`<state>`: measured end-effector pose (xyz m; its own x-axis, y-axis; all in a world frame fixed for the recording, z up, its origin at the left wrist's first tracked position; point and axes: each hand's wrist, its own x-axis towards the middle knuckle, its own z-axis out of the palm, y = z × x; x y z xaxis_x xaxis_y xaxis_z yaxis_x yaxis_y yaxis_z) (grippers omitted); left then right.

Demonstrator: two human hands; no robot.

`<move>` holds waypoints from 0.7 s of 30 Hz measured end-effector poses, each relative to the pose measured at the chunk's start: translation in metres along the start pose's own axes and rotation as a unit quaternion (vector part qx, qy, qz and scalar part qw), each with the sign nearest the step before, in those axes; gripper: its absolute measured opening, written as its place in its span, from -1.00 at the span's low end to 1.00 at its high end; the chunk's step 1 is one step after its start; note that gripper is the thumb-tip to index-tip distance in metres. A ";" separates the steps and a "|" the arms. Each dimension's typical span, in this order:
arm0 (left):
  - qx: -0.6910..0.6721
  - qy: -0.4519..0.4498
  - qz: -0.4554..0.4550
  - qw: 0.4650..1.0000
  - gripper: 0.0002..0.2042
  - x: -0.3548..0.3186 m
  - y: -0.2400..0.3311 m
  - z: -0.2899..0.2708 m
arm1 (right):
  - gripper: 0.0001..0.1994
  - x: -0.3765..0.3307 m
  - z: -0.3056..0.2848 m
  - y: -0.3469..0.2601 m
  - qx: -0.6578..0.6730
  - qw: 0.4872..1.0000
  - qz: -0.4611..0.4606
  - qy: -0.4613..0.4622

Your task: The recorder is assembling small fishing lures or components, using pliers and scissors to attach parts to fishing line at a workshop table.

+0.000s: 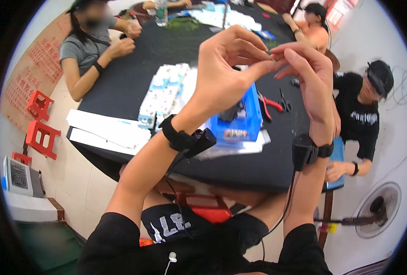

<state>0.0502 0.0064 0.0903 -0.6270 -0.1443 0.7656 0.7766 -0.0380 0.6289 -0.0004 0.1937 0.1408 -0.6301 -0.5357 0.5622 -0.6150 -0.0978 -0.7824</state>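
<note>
Both hands are raised above the black-covered table, their fingertips meeting. My left hand [224, 68] pinches thumb against fingers. My right hand [311, 78] curls in from the other side, its fingertips pressed together at the same spot. A tiny dark piece [271, 53] shows between them, too small to name. Each wrist wears a black strap with a small cabled box. Below the hands sits a blue plastic tray [257, 110], partly hidden by my left hand, with dark items and a small packet inside. Red-handled pliers [272, 104] and black-handled scissors [285, 101] lie to its right.
White-and-blue printed cards [163, 94] lie left of the tray, with long white sheets [105, 128] nearer the left edge. A clear bottle [161, 14] stands at the far side. People sit around the table. Red stools [43, 140] stand left; a fan [377, 211] stands right.
</note>
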 end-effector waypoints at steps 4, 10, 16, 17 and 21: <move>0.030 -0.014 0.048 0.998 -0.73 0.046 0.043 -0.011 | -0.80 0.033 0.015 -0.030 0.020 0.993 -0.111 0.028; 0.080 -0.019 0.137 0.987 -0.73 0.076 0.072 -0.016 | -0.80 0.052 0.022 -0.042 0.058 0.980 -0.179 0.072; 0.139 -0.042 0.170 0.975 -0.70 0.074 0.069 -0.020 | -0.85 0.051 0.024 -0.032 0.057 0.974 -0.196 0.096; 0.149 -0.046 0.173 0.973 -0.70 0.074 0.068 -0.022 | -0.85 0.051 0.024 -0.030 0.044 0.975 -0.193 0.104; 0.164 -0.069 0.138 0.974 -0.69 0.076 0.066 -0.030 | -0.85 0.055 0.022 -0.020 -0.027 0.975 -0.191 0.112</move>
<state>0.0557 -0.0365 0.1861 -0.4178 0.0302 0.9080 0.8691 0.3045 0.3897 -0.0125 0.1478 0.1814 -0.4339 -0.2724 0.8588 -0.8452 -0.2072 -0.4927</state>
